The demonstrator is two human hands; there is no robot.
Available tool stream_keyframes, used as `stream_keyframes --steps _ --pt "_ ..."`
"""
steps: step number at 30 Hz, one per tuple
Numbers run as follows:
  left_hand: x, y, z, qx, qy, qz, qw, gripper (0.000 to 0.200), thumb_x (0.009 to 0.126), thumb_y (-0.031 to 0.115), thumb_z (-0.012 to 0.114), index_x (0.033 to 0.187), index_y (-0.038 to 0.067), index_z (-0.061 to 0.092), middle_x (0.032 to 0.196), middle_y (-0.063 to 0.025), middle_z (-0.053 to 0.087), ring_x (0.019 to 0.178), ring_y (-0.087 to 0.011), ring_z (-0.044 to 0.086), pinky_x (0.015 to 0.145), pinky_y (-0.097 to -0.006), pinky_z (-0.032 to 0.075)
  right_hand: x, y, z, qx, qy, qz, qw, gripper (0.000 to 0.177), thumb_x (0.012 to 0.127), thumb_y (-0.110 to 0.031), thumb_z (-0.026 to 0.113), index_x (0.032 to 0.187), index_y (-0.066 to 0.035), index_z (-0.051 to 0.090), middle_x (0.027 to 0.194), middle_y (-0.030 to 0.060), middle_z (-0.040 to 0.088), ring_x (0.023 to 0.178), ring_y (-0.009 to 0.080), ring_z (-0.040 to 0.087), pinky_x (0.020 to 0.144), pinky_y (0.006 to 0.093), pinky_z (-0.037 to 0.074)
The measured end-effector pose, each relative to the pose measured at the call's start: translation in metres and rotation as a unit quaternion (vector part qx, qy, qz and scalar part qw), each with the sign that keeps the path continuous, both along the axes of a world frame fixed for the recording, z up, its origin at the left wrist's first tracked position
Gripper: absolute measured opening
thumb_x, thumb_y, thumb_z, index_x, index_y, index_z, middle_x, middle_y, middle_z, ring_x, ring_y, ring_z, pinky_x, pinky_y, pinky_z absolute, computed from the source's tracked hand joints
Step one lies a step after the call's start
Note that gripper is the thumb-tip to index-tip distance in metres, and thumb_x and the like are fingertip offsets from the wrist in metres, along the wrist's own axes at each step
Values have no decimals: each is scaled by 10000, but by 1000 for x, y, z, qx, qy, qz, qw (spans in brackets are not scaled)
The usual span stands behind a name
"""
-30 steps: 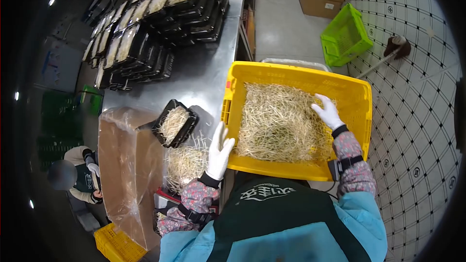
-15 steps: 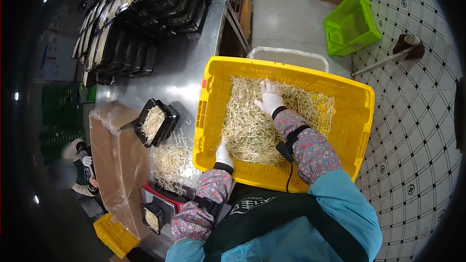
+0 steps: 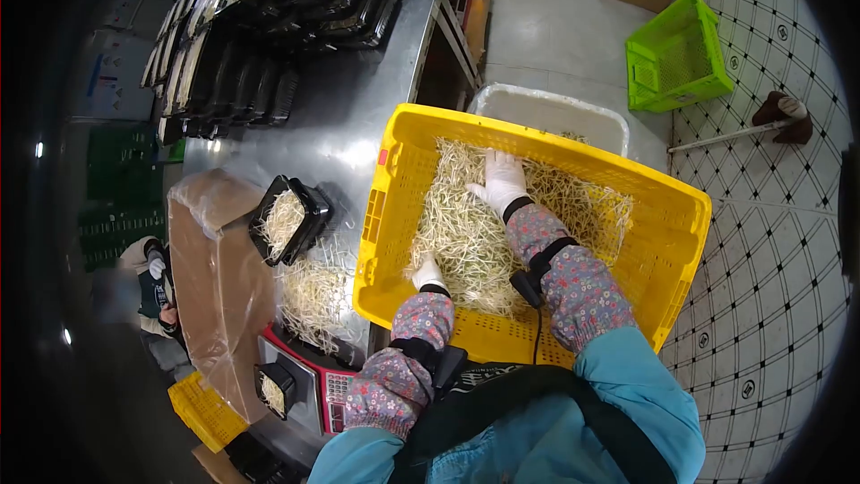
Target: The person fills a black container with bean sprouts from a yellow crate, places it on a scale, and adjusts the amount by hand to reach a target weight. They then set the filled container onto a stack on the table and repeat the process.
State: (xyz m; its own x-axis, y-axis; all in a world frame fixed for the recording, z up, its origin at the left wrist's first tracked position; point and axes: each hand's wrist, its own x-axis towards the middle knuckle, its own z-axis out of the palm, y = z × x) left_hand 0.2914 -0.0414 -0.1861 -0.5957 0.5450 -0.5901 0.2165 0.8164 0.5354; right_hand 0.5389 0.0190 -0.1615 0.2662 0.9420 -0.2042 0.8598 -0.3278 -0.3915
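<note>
A yellow crate (image 3: 685,242) holds a broad heap of pale bean sprouts (image 3: 466,233). My right hand (image 3: 502,181), in a white glove, lies on the sprouts near the crate's far side, its fingers spread with the thumb out to the left. At the near left corner of the crate, my left hand (image 3: 428,272), also white-gloved, presses against the edge of the heap; its fingertips are partly sunk among the sprouts. Left of the crate, a black tray of sprouts (image 3: 285,220) stands tilted beside a loose pile of sprouts (image 3: 313,300) on the metal table (image 3: 345,148).
A red scale (image 3: 336,385) bears a small black tray (image 3: 273,390). Stacked filled trays (image 3: 242,81) stand at the back left. A clear-lined brown box (image 3: 224,296) is left, with a co-worker (image 3: 157,291) beyond. A green crate (image 3: 676,54) sits on the floor.
The yellow crate has turned slightly and shifted right in view. My left hand has moved right and a little inward along the heap. More of the scale's keypad shows.
</note>
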Motion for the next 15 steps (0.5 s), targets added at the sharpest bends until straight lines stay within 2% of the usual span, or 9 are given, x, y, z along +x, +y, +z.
stream_keyframes --steps 3,4,5,6,8,10,11,14,15 --pt "2 -12 8 3 -27 -21 999 869 784 294 787 1429 -95 354 1405 -195 498 1220 -262 511 1058 -350 383 9 9 19 -110 61 -7 992 811 749 -551 731 1273 27 512 1221 174 540 1149 322 510 993 461 400" --pt "4 -10 13 -1 -42 -32 999 883 781 299 792 1428 -106 346 1412 -205 489 1228 -268 507 1062 -351 382 8 10 17 -93 40 10 995 805 751 -552 728 1272 26 518 1225 175 539 1156 321 506 1005 459 393" --pt "-33 -19 -63 32 -49 -82 995 933 782 317 796 1443 -124 307 1454 -222 439 1294 -288 455 1088 -354 356 5 7 12 -75 20 26 997 800 754 -553 724 1270 25 524 1229 176 538 1162 320 501 1017 458 387" --pt "0 -17 -12 8 24 -84 996 963 785 315 797 1462 -125 272 1486 -230 398 1329 -298 419 1107 -360 331 2 4 5 -57 0 41 998 795 757 -554 721 1269 24 530 1234 177 537 1169 319 497 1029 457 380" --pt "-31 -29 -99 74 118 -73 987 1033 733 400 839 1465 -89 300 1468 -266 416 1319 -376 451 1139 -389 305 -1 0 -4 -16 -35 47 998 835 772 -564 702 1320 28 488 1268 187 528 1223 335 466 1069 464 350" --pt "-14 -25 -78 103 129 -27 986 1089 728 410 847 1488 -79 239 1490 -249 389 1322 -359 448 1137 -396 315 -4 -1 -11 -1 -30 33 999 863 782 -568 692 1355 33 457 1292 194 519 1251 346 448 1089 468 331" --pt "-5 -22 -58 116 135 -5 984 1118 726 415 850 1500 -74 209 1501 -241 375 1323 -351 446 1135 -400 320 -4 0 -8 -31 -18 36 999 932 772 -589 698 1395 43 413 1343 208 491 1270 374 443 1085 471 347" --pt "-2 -5 -13 27 -19 123 992 1085 758 385 837 1535 -10 190 1538 -142 362 1348 -285 407 1128 -368 307 2 11 14 -111 35 26 993 1013 741 -643 705 1415 46 390 1424 227 435 1319 393 419 1082 457 374" --pt "-4 -2 -6 -24 -119 124 985 1047 788 533 766 1544 43 231 1554 -115 349 1381 -273 366 1149 -390 275 1 13 10 -111 29 14 993 1013 730 -650 705 1403 47 409 1401 230 460 1300 383 442 1078 441 380"
